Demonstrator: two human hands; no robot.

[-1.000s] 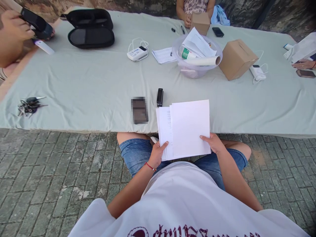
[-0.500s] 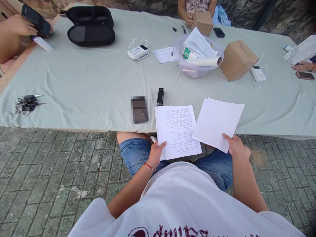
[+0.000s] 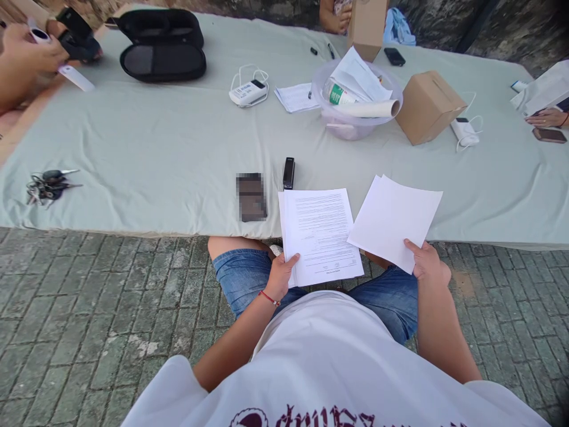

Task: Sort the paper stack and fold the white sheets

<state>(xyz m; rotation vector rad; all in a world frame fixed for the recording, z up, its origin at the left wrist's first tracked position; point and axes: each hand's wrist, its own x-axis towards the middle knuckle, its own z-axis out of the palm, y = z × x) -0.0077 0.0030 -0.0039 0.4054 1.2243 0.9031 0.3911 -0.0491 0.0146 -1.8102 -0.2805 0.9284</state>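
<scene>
My left hand (image 3: 281, 276) pinches the bottom left corner of a stack of printed pages (image 3: 319, 234), thumb on top, over my lap at the table's near edge. My right hand (image 3: 425, 263) grips the lower corner of a few blank white sheets (image 3: 395, 219), held apart to the right and tilted. Both bundles overlap the edge of the grey cloth-covered table (image 3: 169, 148). A small black stapler (image 3: 288, 173) and a dark phone (image 3: 251, 197) lie just beyond the printed pages.
A clear bowl with papers and a bottle (image 3: 355, 98), a cardboard box (image 3: 427, 105), white devices with cables (image 3: 248, 92), a black case (image 3: 162, 46) and keys (image 3: 48, 182) lie on the table. Other people's hands work at the far left (image 3: 26, 53), far side (image 3: 342, 18) and right (image 3: 544, 117).
My right hand has pulled the blank sheets off the stack and moved them right, uncovering the printed page. The person across has lifted a cardboard box upright.
</scene>
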